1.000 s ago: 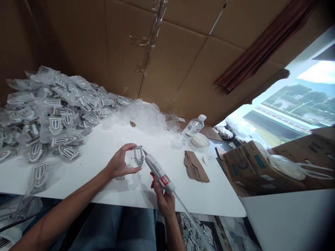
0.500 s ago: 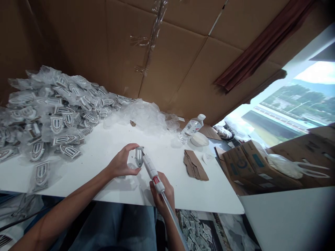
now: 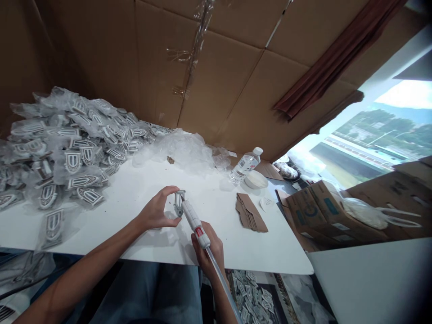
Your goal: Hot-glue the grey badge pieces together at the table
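My left hand (image 3: pixel 161 209) pinches a small grey-and-white shield-shaped badge (image 3: pixel 178 204) upright between thumb and fingertips, just above the table. My right hand (image 3: pixel 209 249) is wrapped round a white pen-shaped tool (image 3: pixel 192 218) with a red part on its barrel; it looks like a glue gun. From the tool's rear a translucent rod or tube (image 3: pixel 219 272) runs down past my right forearm. The dark tip of the tool meets the badge at its upper right edge; whether anything comes out is too small to tell. A small pale piece (image 3: pixel 156 228) lies under my left hand.
Bagged shield-shaped badges (image 3: pixel 81 157) are heaped on the left of the white table (image 3: pixel 141 249). Behind lie crumpled clear bags (image 3: pixel 185 148). To the right are a water bottle (image 3: pixel 248 165), a pale bowl (image 3: pixel 255 180), torn cardboard (image 3: pixel 250 212) and cartons (image 3: pixel 324 211). Cardboard walls the back.
The badge has turned slightly in my left hand, and the tool has shifted a little left along with my right hand. The whole view has moved slightly.
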`<control>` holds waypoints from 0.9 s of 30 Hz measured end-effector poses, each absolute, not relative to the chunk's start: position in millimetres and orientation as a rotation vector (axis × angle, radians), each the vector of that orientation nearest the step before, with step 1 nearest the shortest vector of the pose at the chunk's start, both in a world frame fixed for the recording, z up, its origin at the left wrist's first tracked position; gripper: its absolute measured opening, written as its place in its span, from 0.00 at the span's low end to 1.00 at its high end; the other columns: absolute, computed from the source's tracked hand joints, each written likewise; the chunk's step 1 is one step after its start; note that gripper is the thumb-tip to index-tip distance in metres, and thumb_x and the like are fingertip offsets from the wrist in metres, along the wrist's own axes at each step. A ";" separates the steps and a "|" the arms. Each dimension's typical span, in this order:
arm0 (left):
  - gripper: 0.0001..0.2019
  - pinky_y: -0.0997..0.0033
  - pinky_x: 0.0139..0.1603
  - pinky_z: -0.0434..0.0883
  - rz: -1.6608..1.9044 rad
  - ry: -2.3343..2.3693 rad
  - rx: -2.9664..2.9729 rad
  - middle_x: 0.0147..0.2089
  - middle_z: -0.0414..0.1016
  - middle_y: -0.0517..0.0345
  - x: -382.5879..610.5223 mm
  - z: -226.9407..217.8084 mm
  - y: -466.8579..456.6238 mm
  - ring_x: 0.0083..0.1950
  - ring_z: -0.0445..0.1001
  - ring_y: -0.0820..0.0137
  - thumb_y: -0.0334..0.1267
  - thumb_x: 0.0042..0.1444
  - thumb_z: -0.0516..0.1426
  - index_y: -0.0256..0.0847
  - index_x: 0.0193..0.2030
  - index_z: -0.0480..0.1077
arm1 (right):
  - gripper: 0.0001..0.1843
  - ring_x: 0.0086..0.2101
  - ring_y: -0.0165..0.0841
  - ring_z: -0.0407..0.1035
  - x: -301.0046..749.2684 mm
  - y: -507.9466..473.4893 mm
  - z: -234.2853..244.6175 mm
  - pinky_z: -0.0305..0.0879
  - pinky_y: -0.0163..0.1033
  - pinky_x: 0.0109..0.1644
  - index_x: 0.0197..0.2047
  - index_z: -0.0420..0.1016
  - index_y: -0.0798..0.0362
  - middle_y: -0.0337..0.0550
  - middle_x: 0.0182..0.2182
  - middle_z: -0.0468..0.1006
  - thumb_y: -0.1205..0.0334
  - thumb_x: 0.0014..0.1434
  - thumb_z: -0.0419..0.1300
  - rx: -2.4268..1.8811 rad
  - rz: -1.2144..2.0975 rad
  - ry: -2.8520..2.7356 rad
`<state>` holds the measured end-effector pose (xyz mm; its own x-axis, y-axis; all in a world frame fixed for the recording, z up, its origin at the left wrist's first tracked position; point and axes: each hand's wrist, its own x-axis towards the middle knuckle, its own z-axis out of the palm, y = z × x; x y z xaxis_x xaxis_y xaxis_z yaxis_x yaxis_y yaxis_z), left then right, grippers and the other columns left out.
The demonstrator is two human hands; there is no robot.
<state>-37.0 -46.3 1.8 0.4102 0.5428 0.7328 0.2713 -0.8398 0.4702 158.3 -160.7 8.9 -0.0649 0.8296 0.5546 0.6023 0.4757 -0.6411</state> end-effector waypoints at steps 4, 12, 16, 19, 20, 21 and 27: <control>0.43 0.55 0.59 0.69 1.402 0.701 2.404 0.59 0.63 0.43 -37.2 2.7 -46.2 0.61 0.65 0.57 0.36 0.44 0.65 0.41 0.65 0.49 | 0.13 0.42 0.35 0.69 158.3 -159.6 8.8 0.64 0.36 0.43 0.51 0.68 0.52 0.47 0.43 0.73 0.65 0.64 0.52 -1.200 0.284 -1.773; 0.43 0.55 0.59 0.69 1.393 0.736 2.411 0.59 0.64 0.44 -37.7 3.7 -46.9 0.61 0.65 0.57 0.36 0.43 0.65 0.41 0.65 0.49 | 0.15 0.42 0.33 0.69 160.7 -158.1 5.9 0.64 0.34 0.43 0.54 0.66 0.52 0.46 0.44 0.72 0.68 0.63 0.54 -1.214 0.216 -1.846; 0.43 0.55 0.59 0.70 1.377 0.750 2.416 0.59 0.64 0.44 -37.7 3.8 -47.8 0.61 0.66 0.57 0.36 0.43 0.65 0.41 0.65 0.49 | 0.16 0.43 0.33 0.69 162.6 -156.8 1.7 0.64 0.34 0.43 0.54 0.66 0.52 0.46 0.45 0.72 0.68 0.63 0.54 -1.226 0.186 -1.858; 0.43 0.56 0.58 0.70 1.372 0.757 2.435 0.59 0.64 0.44 -38.5 5.0 -49.3 0.60 0.66 0.57 0.37 0.43 0.65 0.41 0.65 0.49 | 0.13 0.43 0.33 0.69 163.6 -155.4 -2.1 0.64 0.34 0.44 0.51 0.68 0.53 0.47 0.44 0.72 0.67 0.63 0.54 -1.257 0.194 -1.828; 0.43 0.56 0.58 0.70 1.367 0.756 2.443 0.58 0.64 0.44 -38.8 5.4 -49.8 0.60 0.66 0.57 0.37 0.43 0.65 0.41 0.65 0.49 | 0.12 0.43 0.34 0.69 163.7 -154.8 -3.1 0.64 0.34 0.44 0.50 0.69 0.53 0.48 0.44 0.72 0.67 0.63 0.54 -1.271 0.203 -1.811; 0.43 0.56 0.58 0.70 1.359 0.752 2.451 0.58 0.64 0.44 -39.0 5.7 -50.3 0.60 0.66 0.57 0.37 0.44 0.65 0.40 0.65 0.49 | 0.11 0.42 0.34 0.69 163.7 -154.4 -3.8 0.64 0.34 0.44 0.48 0.70 0.54 0.48 0.44 0.72 0.67 0.63 0.54 -1.283 0.217 -1.800; 0.42 0.54 0.58 0.69 1.335 0.683 2.489 0.58 0.64 0.42 -39.3 4.3 -48.5 0.61 0.66 0.56 0.36 0.46 0.64 0.40 0.65 0.48 | 0.10 0.37 0.34 0.70 158.3 -155.4 4.6 0.64 0.35 0.41 0.38 0.73 0.55 0.46 0.37 0.75 0.59 0.63 0.55 -1.425 0.421 -1.649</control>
